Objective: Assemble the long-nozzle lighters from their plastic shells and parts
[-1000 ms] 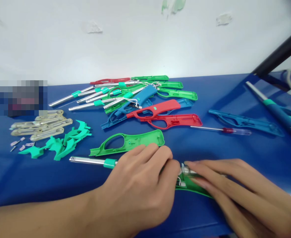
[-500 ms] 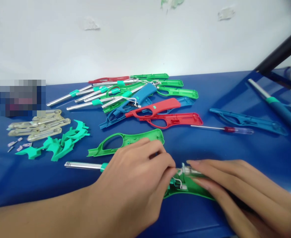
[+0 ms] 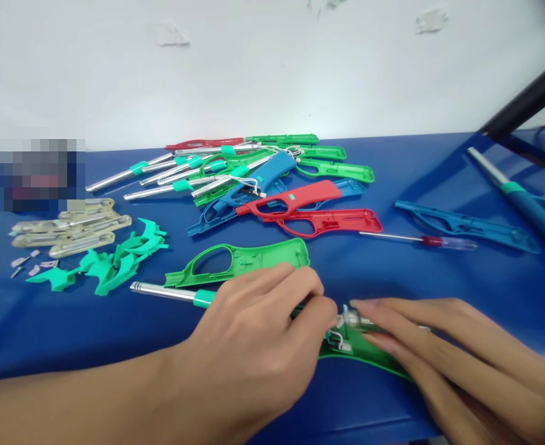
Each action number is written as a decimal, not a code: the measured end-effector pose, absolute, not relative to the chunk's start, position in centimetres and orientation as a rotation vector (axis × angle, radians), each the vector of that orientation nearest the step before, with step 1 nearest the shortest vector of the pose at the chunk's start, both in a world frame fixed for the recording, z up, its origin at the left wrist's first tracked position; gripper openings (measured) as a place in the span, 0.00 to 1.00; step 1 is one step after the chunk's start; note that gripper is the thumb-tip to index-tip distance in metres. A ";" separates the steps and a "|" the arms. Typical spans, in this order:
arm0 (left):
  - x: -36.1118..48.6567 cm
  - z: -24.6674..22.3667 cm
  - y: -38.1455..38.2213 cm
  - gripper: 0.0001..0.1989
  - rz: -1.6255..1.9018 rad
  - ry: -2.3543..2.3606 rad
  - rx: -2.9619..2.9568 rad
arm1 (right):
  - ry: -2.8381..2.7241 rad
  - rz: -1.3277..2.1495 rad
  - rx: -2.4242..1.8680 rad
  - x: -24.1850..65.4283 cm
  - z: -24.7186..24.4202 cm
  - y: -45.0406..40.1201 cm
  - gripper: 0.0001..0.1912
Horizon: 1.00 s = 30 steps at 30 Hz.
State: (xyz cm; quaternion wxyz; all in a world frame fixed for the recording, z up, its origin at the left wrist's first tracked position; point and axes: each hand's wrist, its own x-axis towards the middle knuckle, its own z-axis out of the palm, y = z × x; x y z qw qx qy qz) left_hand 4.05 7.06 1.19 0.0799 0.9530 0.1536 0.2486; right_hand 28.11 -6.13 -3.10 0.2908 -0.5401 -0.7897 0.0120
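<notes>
The head view shows a green lighter shell [image 3: 369, 353] on the near side of the table [image 3: 68, 337], a bit right of the middle. A white wire [image 3: 339, 340] loops inside it. The right hand [image 3: 462, 340] has its thumb and fingers nearly together, holding a clear tank [image 3: 358, 317] at the shell; I can't tell if the tank sits all the way in. The left hand [image 3: 263, 346] is curled over the shell's left part. Its tips are mostly hidden, so I can't tell what they pinch. To do this well, I think light, steady fingers are best, with the shell flat and the wire out of the way so it doesn't get squashed. A metal tube [image 3: 163, 290] with a teal collar [image 3: 203, 299] pokes out to the left. Just farther back lies an empty green half shell [image 3: 272, 252]. Teal triggers [image 3: 109, 269] sit far left, and a screwdriver [image 3: 448, 243] far right.
</notes>
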 end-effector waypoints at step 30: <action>4.1 1.0 6.7 0.13 0.790 0.463 2.828 | -2.170 -0.031 -1.473 29.5 -3.7 -7.1 0.24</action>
